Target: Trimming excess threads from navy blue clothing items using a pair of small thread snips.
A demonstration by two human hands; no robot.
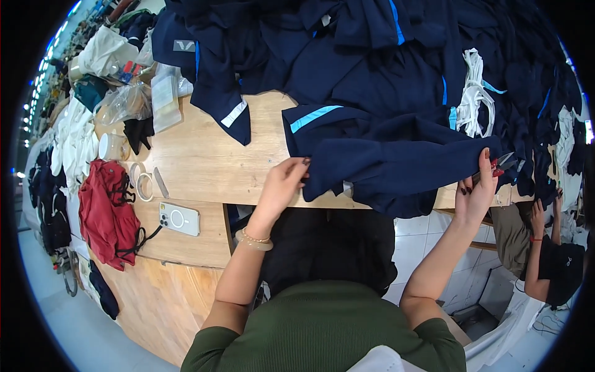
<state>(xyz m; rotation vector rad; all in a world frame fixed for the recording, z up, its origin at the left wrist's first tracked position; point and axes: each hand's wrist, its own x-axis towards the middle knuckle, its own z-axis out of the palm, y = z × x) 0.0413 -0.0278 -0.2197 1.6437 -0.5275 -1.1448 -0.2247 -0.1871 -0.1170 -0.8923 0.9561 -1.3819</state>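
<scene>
A navy garment with a light blue stripe lies stretched across the table edge in front of me, part of it hanging over my lap. My left hand pinches its left edge, fingers closed on the cloth. At the other end my right hand has its fingers behind the cloth and its thumb up against the border. Red-handled thread snips are held in that same hand, blades pointing off to the right. The right fingertips are partly hidden by the fabric.
Navy garments are heaped along the far side, with white cords on them. On the left lie a red cloth bag, a phone, tape rolls and plastic bags. Another person's hand works at far right.
</scene>
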